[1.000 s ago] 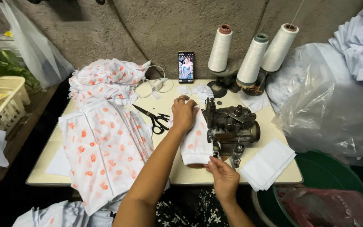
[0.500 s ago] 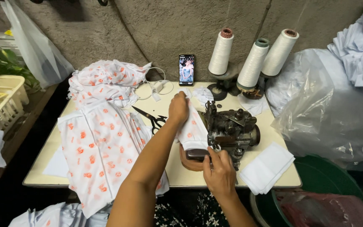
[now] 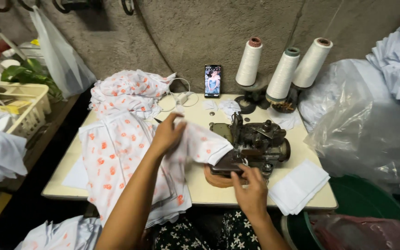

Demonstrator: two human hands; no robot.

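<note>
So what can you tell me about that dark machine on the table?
The sewing machine is small, dark and worn, seemingly metal, with knobs and levers on top. It sits upright toward the right of the pale table. A white cloth with orange spots, held by the left hand, reaches its left side. The right hand rests at its front edge.

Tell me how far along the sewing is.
Done, it seems: spotted pieces lie flat at the table's left. In hand: the left hand holds a spotted cloth that reaches into the sewing machine, where the right hand rests at its front. Left, perhaps: the crumpled heap behind.
</note>
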